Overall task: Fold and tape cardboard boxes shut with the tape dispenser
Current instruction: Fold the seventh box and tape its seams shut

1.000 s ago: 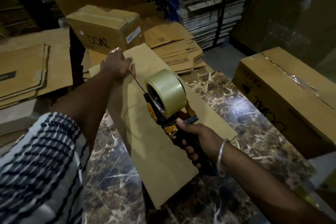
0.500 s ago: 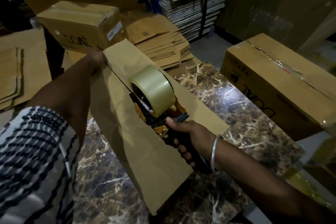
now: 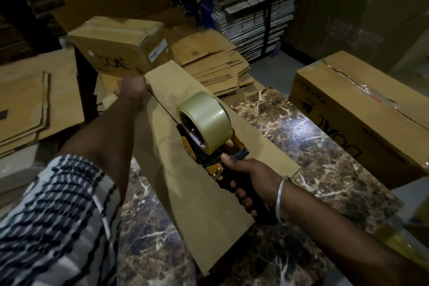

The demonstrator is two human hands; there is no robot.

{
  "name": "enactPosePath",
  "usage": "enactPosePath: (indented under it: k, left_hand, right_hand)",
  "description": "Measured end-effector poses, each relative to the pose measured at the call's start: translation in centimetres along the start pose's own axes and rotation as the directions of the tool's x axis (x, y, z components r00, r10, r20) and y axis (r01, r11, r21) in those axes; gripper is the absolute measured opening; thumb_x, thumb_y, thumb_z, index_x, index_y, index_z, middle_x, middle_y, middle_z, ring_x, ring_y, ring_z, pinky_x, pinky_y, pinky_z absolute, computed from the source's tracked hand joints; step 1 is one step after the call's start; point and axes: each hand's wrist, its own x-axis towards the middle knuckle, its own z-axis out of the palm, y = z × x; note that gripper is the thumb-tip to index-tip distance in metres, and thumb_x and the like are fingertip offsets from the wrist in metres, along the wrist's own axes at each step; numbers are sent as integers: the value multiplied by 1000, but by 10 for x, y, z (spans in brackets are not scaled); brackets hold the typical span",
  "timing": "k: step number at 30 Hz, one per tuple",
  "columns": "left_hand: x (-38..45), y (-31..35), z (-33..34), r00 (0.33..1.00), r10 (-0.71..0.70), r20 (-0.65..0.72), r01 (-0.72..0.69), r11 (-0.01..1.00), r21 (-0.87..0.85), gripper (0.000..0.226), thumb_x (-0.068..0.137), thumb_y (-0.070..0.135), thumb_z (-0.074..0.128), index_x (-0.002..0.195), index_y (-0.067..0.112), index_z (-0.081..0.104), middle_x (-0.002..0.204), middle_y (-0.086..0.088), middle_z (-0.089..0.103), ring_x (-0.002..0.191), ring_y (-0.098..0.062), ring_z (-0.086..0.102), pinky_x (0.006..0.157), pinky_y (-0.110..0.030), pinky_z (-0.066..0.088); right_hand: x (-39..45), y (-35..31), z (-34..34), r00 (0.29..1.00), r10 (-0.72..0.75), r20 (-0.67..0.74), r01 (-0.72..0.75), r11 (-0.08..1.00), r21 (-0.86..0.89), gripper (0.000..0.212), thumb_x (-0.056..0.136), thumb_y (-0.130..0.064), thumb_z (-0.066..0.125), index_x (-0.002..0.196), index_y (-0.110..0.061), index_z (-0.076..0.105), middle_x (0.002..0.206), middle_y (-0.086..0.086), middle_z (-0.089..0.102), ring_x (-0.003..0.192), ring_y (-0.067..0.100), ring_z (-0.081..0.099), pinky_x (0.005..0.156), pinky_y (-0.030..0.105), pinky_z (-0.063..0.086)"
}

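A long flat-topped cardboard box (image 3: 204,193) lies on the marble table (image 3: 301,134), its far end pointing away from me. My right hand (image 3: 253,181) grips the black handle of the tape dispenser (image 3: 204,127), which carries a clear tape roll and sits on the box's centre seam, about halfway along. My left hand (image 3: 132,91) rests at the far left end of the box beside the seam. It is blurred and its fingers are hidden past the edge. A dark line runs along the seam from that hand to the dispenser.
A taped box (image 3: 362,109) stands at the table's right. A smaller printed box (image 3: 120,46) sits beyond the far end. Flattened cartons lie at left (image 3: 34,100) and behind (image 3: 213,62). Tall stacks of flattened cardboard (image 3: 250,7) fill the back. A yellowish roll (image 3: 394,237) shows at lower right.
My left hand has slid from the top of the seam to the box's far left end. The dispenser and my right hand have hardly moved along the box.
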Motion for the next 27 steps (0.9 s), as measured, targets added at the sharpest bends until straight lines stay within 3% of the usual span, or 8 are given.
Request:
enactPosePath:
  k: [3,6,9,11,14,16,22,27]
  left_hand:
    - [-67,6,0,984,124,-132,-138,985,-104,49,97,31,54,139,7,49,151,-18,40,143,-36,31,118,-55,20]
    - [-142,17,3,909,417,16,-417,908,33,60,103,48,41,156,23,31,164,-2,25,153,-23,14,121,-48,4]
    - [-191,19,-3,814,555,170,-571,818,69,65,91,59,37,143,23,51,147,-7,51,135,-30,47,114,-49,33]
    - [-214,25,-5,791,562,241,-599,791,125,58,89,44,49,141,19,52,143,-12,51,130,-35,49,108,-48,39]
    - [-221,28,-1,778,504,374,-627,662,411,65,97,41,53,156,27,28,163,-4,24,150,-26,22,121,-53,16]
    - [-215,26,1,781,457,425,-624,605,495,67,98,46,47,158,31,21,167,1,14,153,-22,12,121,-58,11]
    - [-213,28,1,785,441,435,-614,646,454,70,98,58,40,158,36,12,168,7,4,155,-19,-3,118,-66,3]
    - [-212,27,2,800,412,437,-589,681,436,78,93,76,30,156,46,-5,166,17,-9,154,-19,-10,118,-65,-2]
  right_hand:
    - [-1,-1,-1,1000,7,-1,-7,1000,-11,63,75,-77,61,60,-18,44,54,-1,34,40,15,26,44,23,21]
    - [-2,0,-1,1000,29,2,-29,1000,-1,64,71,-79,63,61,-19,44,56,-1,34,43,15,27,46,25,21]
    - [-3,0,-1,999,38,-1,-38,999,-2,63,70,-79,63,63,-19,46,56,-2,37,43,14,30,46,25,23]
    - [-6,-1,0,1000,29,-2,-29,1000,-3,63,71,-79,64,65,-18,47,56,-2,37,44,14,31,46,25,24]
    - [-11,-4,2,1000,5,-2,-5,1000,-20,62,75,-77,62,64,-18,46,56,-2,36,44,14,30,48,25,23]
    - [-14,-5,3,1000,-22,5,22,999,-44,60,80,-75,57,63,-18,45,55,-2,36,45,14,30,48,24,23]
    - [-23,3,-1,999,-40,3,40,996,-76,62,78,-77,57,64,-18,46,55,-2,38,45,14,32,49,25,25]
    - [-46,35,-22,1000,-9,-10,8,994,-112,73,55,-81,67,76,-12,55,58,0,42,44,14,35,48,24,27]
